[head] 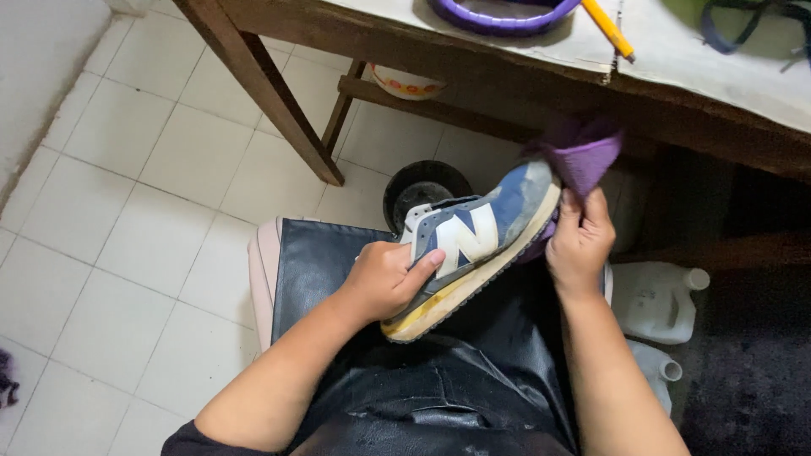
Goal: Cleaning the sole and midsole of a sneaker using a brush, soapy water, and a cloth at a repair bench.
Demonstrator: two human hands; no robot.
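A worn blue and grey sneaker (pixel 477 236) with a yellowed sole lies on its side over my lap, toe pointing up and right. My left hand (pixel 384 279) grips it around the heel, thumb across the side panel. My right hand (pixel 581 241) holds a purple cloth (pixel 583 156) bunched against the toe and the sole's front edge. A black apron (pixel 338 262) covers my lap beneath the shoe.
A wooden table (pixel 279 93) stands just ahead, carrying a purple ring (pixel 498 17) and a yellow pencil (pixel 608 29). A black bucket (pixel 418 186) sits on the white tiled floor (pixel 127 211). Two white plastic jugs (pixel 659 300) stand at my right. A patterned bowl (pixel 405 84) rests under the table.
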